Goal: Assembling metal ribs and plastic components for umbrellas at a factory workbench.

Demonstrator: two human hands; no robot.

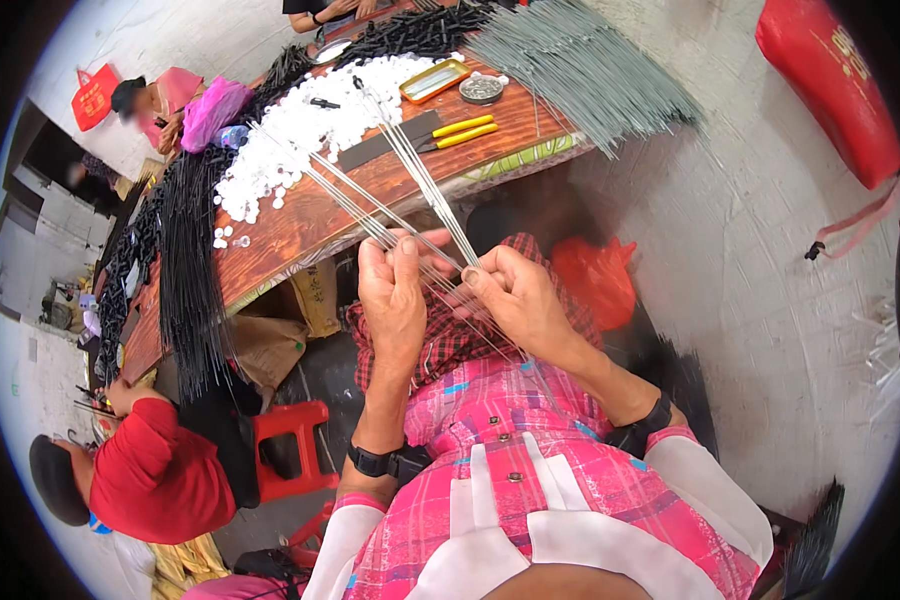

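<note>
My left hand is closed on a few thin metal rods, gripped between thumb and fingers, their far ends reaching over the table edge. In my right hand is a second bundle of thin rods, pinched by thumb and fingers. Small black pieces show at the far end of that bundle. The two bundles fan apart toward the table and come close together near my hands, above my lap. Just beyond lies a heap of small white round pieces on the wooden table.
Yellow-handled pliers, a yellow-rimmed tray and a round tin lie on the table. Grey rods overhang its right end; black rods hang off its left. A co-worker in red sits left, near a red stool.
</note>
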